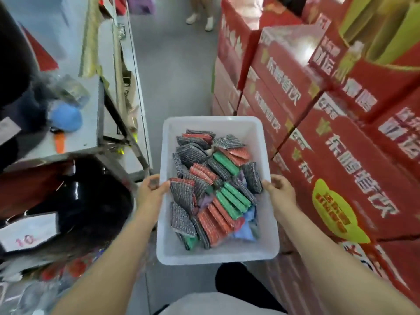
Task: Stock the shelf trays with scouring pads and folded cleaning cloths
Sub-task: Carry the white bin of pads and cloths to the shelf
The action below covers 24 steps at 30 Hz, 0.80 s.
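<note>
A white plastic tray (268, 223) is held out in front of the body by both bare hands, above a grey aisle floor (177, 83). The left hand (151, 189) grips the tray's left rim, thumb hooked over the edge and the other fingers curled beneath, out of sight. The right hand (280, 189) grips the right rim in the same way, its thumb tip laid just inside the wall.

Between the two thumbs, the tray is loosely piled with scouring pads (213, 185) in grey, red and green, many leaning on edge or overlapping. A grey pad lies just beside the left thumb, another just beside the right thumb. Nearer the body than the fingers, a few blue and purple folded cloths (244, 231) are tucked under the pads.

Just outside the right hand, stacked red cartons (329, 144) with white lettering are seen. Beyond the left hand, grey metal shelving (118, 92) is seen, and a blue round object (67, 120) lies on it.
</note>
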{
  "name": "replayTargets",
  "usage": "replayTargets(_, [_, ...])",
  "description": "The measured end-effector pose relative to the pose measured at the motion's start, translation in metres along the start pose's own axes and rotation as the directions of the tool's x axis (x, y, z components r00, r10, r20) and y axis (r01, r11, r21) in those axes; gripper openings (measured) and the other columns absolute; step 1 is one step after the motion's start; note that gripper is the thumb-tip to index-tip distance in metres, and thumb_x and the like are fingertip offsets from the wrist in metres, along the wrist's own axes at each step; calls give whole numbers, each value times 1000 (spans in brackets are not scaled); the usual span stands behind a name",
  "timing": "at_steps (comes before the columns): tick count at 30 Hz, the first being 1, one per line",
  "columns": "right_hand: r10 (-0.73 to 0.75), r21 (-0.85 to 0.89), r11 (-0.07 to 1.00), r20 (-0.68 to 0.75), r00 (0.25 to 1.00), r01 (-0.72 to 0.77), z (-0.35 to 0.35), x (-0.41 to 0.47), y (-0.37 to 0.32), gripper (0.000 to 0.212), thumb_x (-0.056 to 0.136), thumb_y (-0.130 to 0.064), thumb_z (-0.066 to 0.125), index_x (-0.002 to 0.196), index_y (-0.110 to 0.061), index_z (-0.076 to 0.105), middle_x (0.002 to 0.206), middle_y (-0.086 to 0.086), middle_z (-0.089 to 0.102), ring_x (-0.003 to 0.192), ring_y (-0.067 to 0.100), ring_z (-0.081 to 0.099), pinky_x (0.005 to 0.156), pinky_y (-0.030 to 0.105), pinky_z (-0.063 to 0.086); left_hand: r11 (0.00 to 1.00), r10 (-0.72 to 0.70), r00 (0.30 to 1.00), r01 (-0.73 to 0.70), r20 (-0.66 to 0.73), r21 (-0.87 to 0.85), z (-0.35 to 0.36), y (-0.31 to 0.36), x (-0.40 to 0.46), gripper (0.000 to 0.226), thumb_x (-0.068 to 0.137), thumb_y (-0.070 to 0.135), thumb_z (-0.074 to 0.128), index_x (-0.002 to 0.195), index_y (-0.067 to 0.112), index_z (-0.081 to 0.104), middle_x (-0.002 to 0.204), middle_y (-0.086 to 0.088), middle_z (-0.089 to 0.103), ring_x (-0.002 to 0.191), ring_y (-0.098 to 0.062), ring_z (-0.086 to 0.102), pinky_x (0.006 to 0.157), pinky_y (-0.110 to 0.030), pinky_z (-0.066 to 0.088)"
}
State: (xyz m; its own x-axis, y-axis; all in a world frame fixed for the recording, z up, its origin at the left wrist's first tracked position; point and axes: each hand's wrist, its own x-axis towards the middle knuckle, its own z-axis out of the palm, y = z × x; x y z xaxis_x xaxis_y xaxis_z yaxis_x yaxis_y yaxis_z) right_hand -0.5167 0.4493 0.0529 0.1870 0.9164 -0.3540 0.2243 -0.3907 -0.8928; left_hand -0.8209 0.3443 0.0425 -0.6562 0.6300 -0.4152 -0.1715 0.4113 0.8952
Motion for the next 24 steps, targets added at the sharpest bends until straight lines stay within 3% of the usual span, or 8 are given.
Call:
replayTargets(3, [-37,-1,999,75,996,38,39,77,-48,26,90,-12,70,115,-11,63,110,7,65,93,20,58,77,27,45,999,-34,994,31,-105,-32,28,34,57,30,86,10,75,112,15,60,103,-11,67,94,-27,64,93,-45,52])
replayTargets(7, [-59,-32,997,148,987,65,93,162,-119,26,91,-11,69,115,-11,62,106,2,62,94,18,57,79,27,43,999,-39,983,35,-181,-24,51,85,127,33,85,19,77,113,18,59,100,-10,65,94,-31,64,87,-46,53])
replayTargets(11, [-68,-36,996,211,975,77,161,241,-176,18,90,-13,70,107,-15,63,100,1,62,89,16,55,76,26,42,999,0,967,-13,-256,-49,66,135,205,31,87,16,75,114,18,60,92,-2,63,83,-20,61,80,-34,48])
replayTargets(13, [-77,-29,996,230,970,85,200,282,-202,21,88,-15,73,107,-13,65,102,1,62,90,15,55,75,23,43,998,-7,959,-12,-283,-68,73,156,249,31,87,15,75,114,18,61,98,-7,65,84,-22,61,79,-35,50])
replayTargets(17, [-97,-50,993,227,969,111,280,362,-259,26,85,-18,76,109,-13,67,105,3,65,93,17,57,81,28,44,992,-17,952,-22,-305,-124,84,203,353,31,87,13,75,114,17,61,106,-10,65,98,-29,63,91,-45,53])
replayTargets(21, [-121,-54,989,254,959,139,362,435,-328,26,87,-15,74,111,-13,64,104,3,63,91,18,56,76,28,43,983,-8,950,-50,-311,-177,93,262,457,40,88,11,73,126,13,59,100,0,62,93,-17,58,87,-36,48])
replayTargets(24, [-153,-44,984,262,953,170,421,489,-380,24,86,-10,74,108,-13,65,93,1,64,82,16,57,66,22,44,985,-6,940,-52,-341,-161,96,310,527,37,88,13,73,122,16,60,106,-4,64,101,-24,62,90,-37,50])
